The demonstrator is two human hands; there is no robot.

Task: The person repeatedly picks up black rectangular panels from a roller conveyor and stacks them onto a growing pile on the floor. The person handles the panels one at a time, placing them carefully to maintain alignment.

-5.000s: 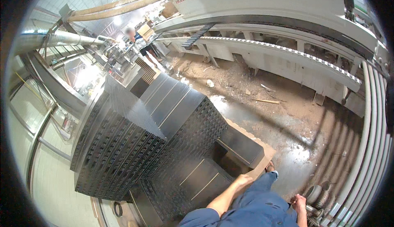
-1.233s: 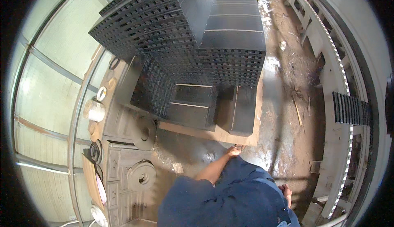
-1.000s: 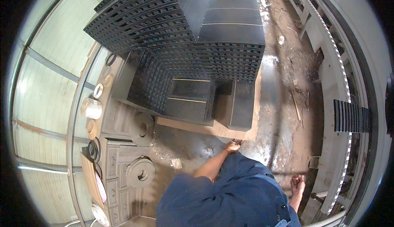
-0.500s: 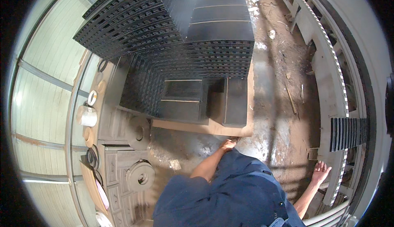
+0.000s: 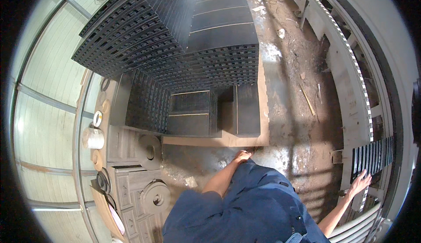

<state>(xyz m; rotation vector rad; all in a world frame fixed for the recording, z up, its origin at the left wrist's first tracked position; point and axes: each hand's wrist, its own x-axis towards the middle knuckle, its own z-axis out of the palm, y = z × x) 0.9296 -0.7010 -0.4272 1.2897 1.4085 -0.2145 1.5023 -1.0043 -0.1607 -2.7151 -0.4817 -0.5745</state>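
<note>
My right hand is stretched out to the right, its fingers apart and its fingertips at the near edge of a row of black strips or panels. These stand side by side on the pale machine bed, tilted a little; whether the fingertips press on them is hard to see. My left hand rests low against the front of my dark blue clothing, close to the pallet's near edge. Its fingers are partly hidden, and nothing shows in it.
Ahead, tall stacks of black slotted panels stand on a brown board. Left are grey cabinet fronts, a round grey disc and tape rolls. A long machine rail runs along the right. Debris including a wooden stick litters the floor.
My right hand has moved forward and right, up to the black strips, which now sit more tilted. The left hand stays against my clothing. The view has shifted slightly.
</note>
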